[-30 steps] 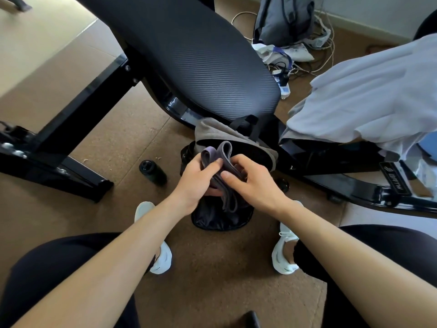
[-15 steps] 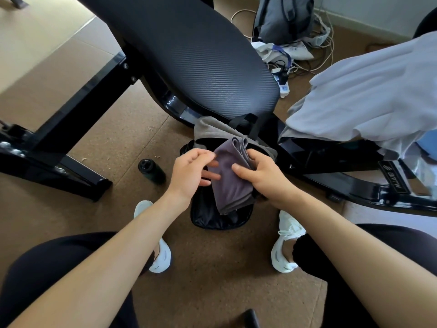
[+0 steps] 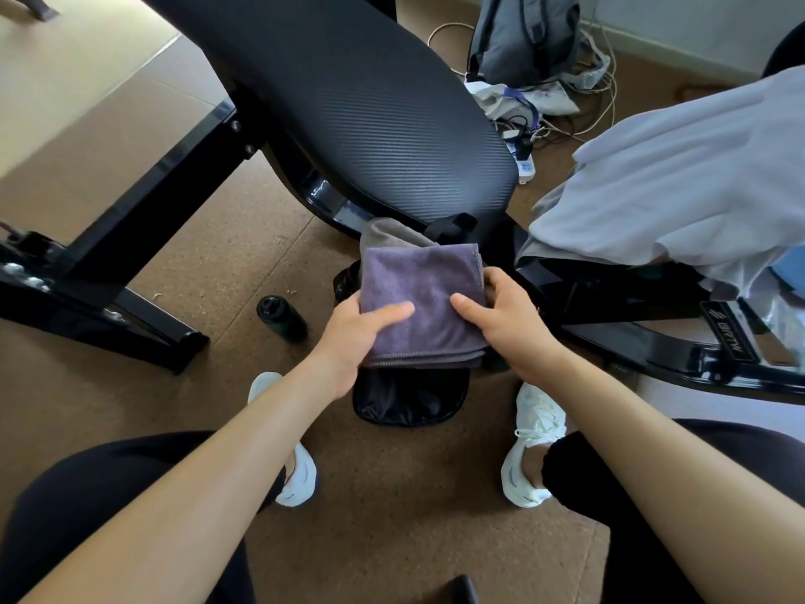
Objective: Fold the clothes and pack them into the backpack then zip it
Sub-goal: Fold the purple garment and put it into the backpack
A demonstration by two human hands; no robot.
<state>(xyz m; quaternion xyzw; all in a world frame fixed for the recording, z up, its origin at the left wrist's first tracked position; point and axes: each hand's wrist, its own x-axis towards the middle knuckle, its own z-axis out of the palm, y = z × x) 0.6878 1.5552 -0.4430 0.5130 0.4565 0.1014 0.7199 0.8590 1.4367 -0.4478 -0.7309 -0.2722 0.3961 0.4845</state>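
Head view, from the left: a black metal frame [image 3: 109, 237] crosses the brown floor [image 3: 392, 516], and the padded surface [image 3: 370, 124] it carries runs down toward the middle. One dark bottle [image 3: 281, 318] lies on the floor just beside the frame's foot. Next comes the left hand [image 3: 353, 337], thumb flat on top of a folded purple cloth [image 3: 424, 298] and fingers curled under its left edge, grasping it. The cloth is held flat over the open mouth of a black backpack [image 3: 409, 398], hiding most of the opening. The backpack stands on the floor between two white shoes [image 3: 300, 473], one on each side. The end of the padded surface overhangs its far side, where a strip of beige fabric [image 3: 387, 235] shows behind the cloth. The right hand [image 3: 509, 324] grasps the cloth's right edge, thumb on top, fingers wrapped round the side. Farther back, a second bag, a grey backpack [image 3: 522, 37], leans near the wall among a tangle of cables [image 3: 579, 119]. At the far right, one pale grey garment [image 3: 688, 189] lies loosely heaped over another black frame bar [image 3: 653, 337].
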